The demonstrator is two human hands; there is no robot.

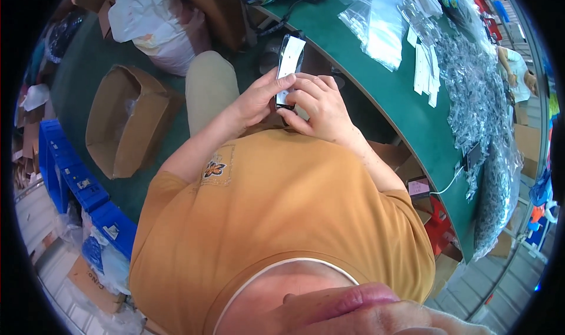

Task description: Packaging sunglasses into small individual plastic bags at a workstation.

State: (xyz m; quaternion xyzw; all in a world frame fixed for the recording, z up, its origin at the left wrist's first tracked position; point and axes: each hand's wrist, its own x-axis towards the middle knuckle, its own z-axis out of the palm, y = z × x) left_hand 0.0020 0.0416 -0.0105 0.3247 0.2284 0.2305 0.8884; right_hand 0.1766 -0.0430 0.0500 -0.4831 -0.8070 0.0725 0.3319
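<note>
A narrow white card in a dark-edged, clear-looking sleeve (289, 58) is held upright in front of my body, close to the table's edge. My left hand (259, 101) is closed on it from the left, with the thumb lying across the card's face. My right hand (322, 106) is closed around the lower right side, its fingers bent and the thumb near the bottom end. The fingers hide the lower part of the sleeve, and what lies behind the card cannot be seen.
On the green table (406, 114) to the right lie clear plastic bags (376, 37), white card strips (425, 70) and a heap of small clear packets (471, 105). An open cardboard box (126, 123), white bag (156, 26) and blue crates (76, 182) stand left. Another person (519, 76) is far right.
</note>
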